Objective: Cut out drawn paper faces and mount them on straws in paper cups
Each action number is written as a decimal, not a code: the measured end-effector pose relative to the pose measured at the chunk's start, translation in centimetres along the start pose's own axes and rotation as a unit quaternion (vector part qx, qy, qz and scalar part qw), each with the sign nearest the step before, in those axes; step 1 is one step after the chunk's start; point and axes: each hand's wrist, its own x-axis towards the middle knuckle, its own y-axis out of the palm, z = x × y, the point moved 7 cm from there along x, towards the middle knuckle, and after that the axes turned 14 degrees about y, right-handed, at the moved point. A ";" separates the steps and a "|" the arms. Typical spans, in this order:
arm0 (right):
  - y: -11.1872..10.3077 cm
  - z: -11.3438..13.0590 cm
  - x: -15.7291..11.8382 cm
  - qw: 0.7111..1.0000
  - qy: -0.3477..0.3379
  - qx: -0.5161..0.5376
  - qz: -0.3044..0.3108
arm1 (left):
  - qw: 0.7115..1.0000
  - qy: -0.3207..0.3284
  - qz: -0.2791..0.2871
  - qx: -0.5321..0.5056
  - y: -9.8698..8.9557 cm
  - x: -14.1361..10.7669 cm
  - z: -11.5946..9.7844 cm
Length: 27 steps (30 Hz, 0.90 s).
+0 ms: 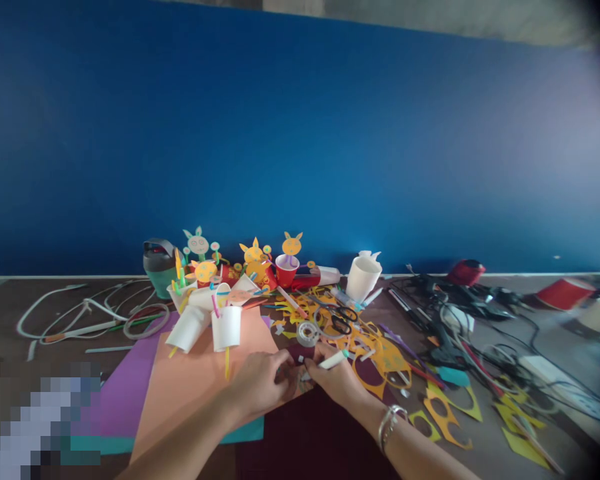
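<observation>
My left hand is closed at the right edge of the orange paper sheet, its fingertips around something small and dark that I cannot make out. Close beside it, my right hand has its fingers pressed together and holds a white marker with a green end. Just beyond both hands lies a roll of clear tape. A white paper cup with a pink and yellow straw stands on the orange sheet, and another white cup leans beside it.
Paper animal figures on cups line the back. Black scissors and yellow paper scraps lie right of the hands. Cables cover both sides; a green bottle stands back left. A blue wall rises behind the table.
</observation>
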 end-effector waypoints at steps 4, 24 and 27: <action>0.0 0.0 0.1 1.000 -0.006 -0.007 -0.002 | 1.000 0.001 0.002 -0.003 -0.1 0.0 0.0; -1.4 -0.3 0.0 0.991 0.032 0.128 0.024 | 1.000 -0.006 0.010 -0.010 0.2 0.0 0.0; -1.4 -0.8 0.2 0.993 0.055 0.102 0.034 | 1.000 -0.001 0.008 -0.009 0.1 0.1 -0.1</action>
